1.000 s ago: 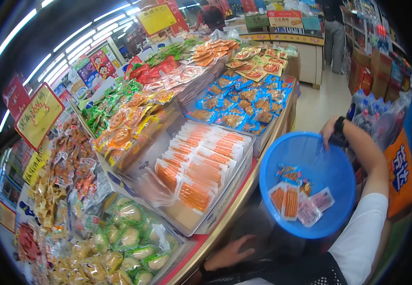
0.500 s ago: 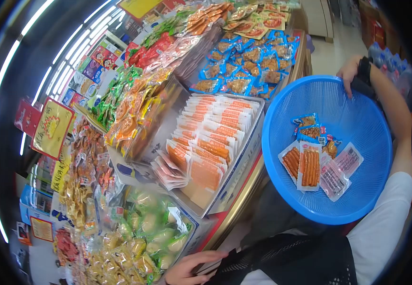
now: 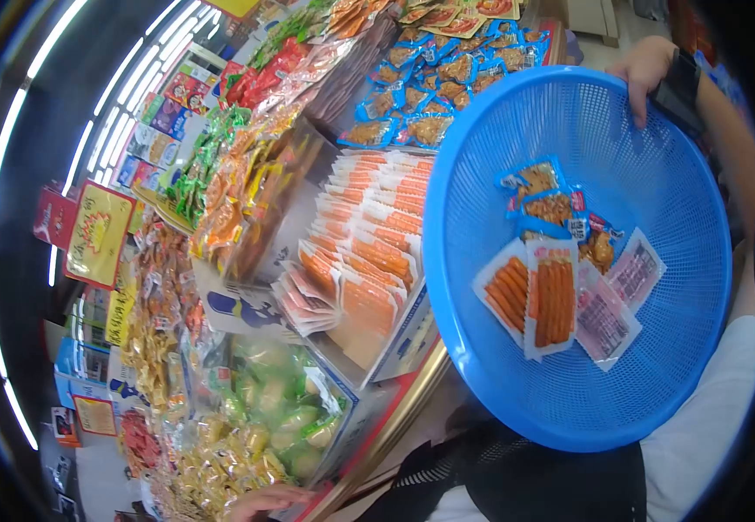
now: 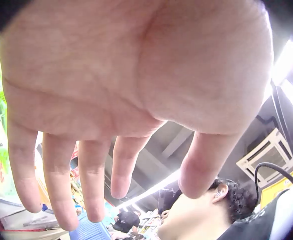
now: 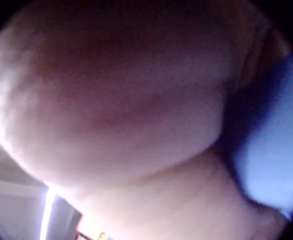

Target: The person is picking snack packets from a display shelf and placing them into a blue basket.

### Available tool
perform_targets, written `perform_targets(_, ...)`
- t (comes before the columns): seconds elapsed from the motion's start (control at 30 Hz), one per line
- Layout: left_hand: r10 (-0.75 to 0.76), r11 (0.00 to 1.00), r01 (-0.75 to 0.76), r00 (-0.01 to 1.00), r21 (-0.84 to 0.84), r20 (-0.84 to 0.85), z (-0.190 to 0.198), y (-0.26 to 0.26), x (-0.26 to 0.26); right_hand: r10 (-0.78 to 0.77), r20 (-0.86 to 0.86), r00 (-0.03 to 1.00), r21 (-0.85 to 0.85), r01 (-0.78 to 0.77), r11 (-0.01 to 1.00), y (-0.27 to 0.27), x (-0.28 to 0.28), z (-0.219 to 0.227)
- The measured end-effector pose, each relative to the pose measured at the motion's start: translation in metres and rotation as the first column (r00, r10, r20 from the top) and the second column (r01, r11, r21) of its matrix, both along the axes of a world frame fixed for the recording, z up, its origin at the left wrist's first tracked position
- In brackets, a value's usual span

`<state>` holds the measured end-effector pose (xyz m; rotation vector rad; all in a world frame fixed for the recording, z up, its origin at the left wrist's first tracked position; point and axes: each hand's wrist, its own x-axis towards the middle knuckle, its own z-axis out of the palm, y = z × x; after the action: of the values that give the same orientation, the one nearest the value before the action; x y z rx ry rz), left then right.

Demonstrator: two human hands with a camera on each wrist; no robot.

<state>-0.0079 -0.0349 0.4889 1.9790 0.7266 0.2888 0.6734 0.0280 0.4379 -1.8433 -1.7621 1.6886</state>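
Basket (image 3: 516, 409) gripped at its rim by right hand (image 3: 643, 74), fingers curled; sausage packs (image 3: 556, 296) inside; left hand (image 4: 121, 100) empty, fingers extended, near bagged snacks (image 3: 229, 452); collecting looks like current step; next move probably needs left hand picking, right steadying.

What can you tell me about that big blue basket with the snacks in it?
The basket is round, blue and looks plastic, with a smooth rim and walls full of tiny holes. It is tilted, so its inside faces the head camera. Blue packets, packs of orange-brown sticks and pinkish packs lie inside. The right hand holds its upper rim, near the food display. Whether its lower edge touches the person, I can't tell.
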Motion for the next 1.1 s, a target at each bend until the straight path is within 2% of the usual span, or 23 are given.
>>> perform_targets(0.07,0.003,0.996,0.004,0.997,0.091,-0.080,0.009,0.002,-0.001,-0.149,-0.169,0.974,0.063,0.161,0.985,-0.004,0.009,-0.003)
perform_targets(0.13,0.029,0.984,0.001,0.986,0.180,-0.166,0.024,0.001,-0.007,-0.158,-0.125,0.979,0.087,0.170,0.982,-0.007,0.015,-0.002)
perform_targets(0.2,0.063,0.962,0.009,0.966,0.273,-0.252,0.045,0.002,-0.017,-0.299,-0.316,0.900,0.306,0.395,0.866,-0.007,0.024,-0.006)
perform_targets(0.27,0.111,0.937,0.009,0.941,0.350,-0.321,0.060,-0.006,-0.035,-0.320,-0.317,0.893,0.332,0.420,0.845,0.000,0.014,0.001)
perform_targets(0.33,0.183,0.895,-0.008,0.918,0.446,-0.351,0.069,-0.009,-0.041,-0.330,-0.562,0.759,0.368,0.586,0.722,0.009,0.011,0.003)
perform_targets(0.37,0.225,0.863,-0.017,0.908,0.505,-0.354,0.072,-0.003,-0.033,-0.360,-0.533,0.766,0.394,0.601,0.695,0.010,0.001,0.014)
perform_targets(0.43,0.164,0.852,0.132,0.853,0.507,-0.496,0.093,0.012,-0.010,-0.425,-0.543,0.724,0.295,0.639,0.710,0.022,0.011,0.020)
perform_targets(0.47,0.232,0.804,0.132,0.828,0.579,-0.511,0.098,0.018,-0.001,-0.497,-0.560,0.663,0.184,0.684,0.706,0.026,0.013,0.024)
perform_targets(0.5,0.305,0.753,0.131,0.799,0.645,-0.518,0.102,0.024,0.005,-0.560,-0.556,0.615,0.198,0.752,0.629,0.023,-0.021,0.033)
perform_targets(0.53,0.301,0.707,0.171,0.806,0.686,-0.510,0.111,0.035,0.008,-0.556,-0.539,0.632,0.204,0.739,0.642,0.026,-0.023,0.033)
perform_targets(0.6,0.372,0.624,0.078,0.845,0.777,-0.384,0.119,0.054,0.022,-0.526,-0.652,0.546,0.195,0.791,0.580,0.036,-0.019,0.025)
perform_targets(0.63,0.386,0.493,0.192,0.826,0.849,-0.411,0.127,0.063,0.024,-0.583,-0.669,0.461,0.217,0.871,0.441,0.038,-0.043,0.025)
perform_targets(0.67,0.378,0.495,0.101,0.870,0.863,-0.318,0.127,0.078,0.024,-0.564,-0.640,0.521,0.205,0.824,0.529,0.039,-0.029,0.026)
perform_targets(0.7,0.377,0.462,0.084,0.883,0.883,-0.281,0.130,0.096,0.026,-0.561,-0.644,0.520,0.225,0.830,0.511,0.038,-0.051,0.034)
perform_targets(0.73,0.407,0.374,0.126,0.868,0.919,-0.284,0.135,0.115,0.030,-0.554,-0.652,0.517,0.245,0.836,0.492,0.037,-0.073,0.041)
perform_targets(0.77,0.399,0.283,0.237,0.852,0.929,-0.339,0.145,0.139,0.030,-0.472,-0.674,0.568,0.232,0.769,0.595,0.044,-0.053,0.038)
perform_targets(0.8,0.375,0.127,0.354,0.848,0.927,-0.375,0.155,0.172,0.027,-0.467,-0.671,0.577,0.240,0.764,0.599,0.046,-0.065,0.043)
perform_targets(0.83,0.427,0.117,0.365,0.821,0.924,-0.379,0.163,0.184,0.039,-0.518,-0.671,0.530,0.236,0.815,0.529,0.044,-0.082,0.047)
perform_targets(0.87,0.432,0.189,0.343,0.812,0.920,-0.392,0.170,0.203,0.047,-0.564,-0.673,0.479,0.233,0.861,0.453,0.042,-0.091,0.051)
perform_targets(0.97,0.292,0.361,0.369,0.828,0.856,-0.480,0.182,0.260,0.076,-0.540,-0.635,0.553,0.267,0.812,0.518,0.039,-0.095,0.051)
perform_targets(1.03,0.393,0.317,0.289,0.827,0.903,-0.402,0.166,0.286,0.090,-0.554,-0.608,0.569,0.258,0.801,0.540,0.034,-0.098,0.048)
perform_targets(1.07,0.345,0.233,0.342,0.846,0.910,-0.407,0.159,0.317,0.087,-0.565,-0.601,0.565,0.260,0.807,0.530,0.034,-0.100,0.042)
perform_targets(1.1,0.477,0.283,0.345,0.759,0.895,-0.443,0.154,0.323,0.098,-0.576,-0.578,0.579,0.297,0.806,0.512,0.035,-0.099,0.036)
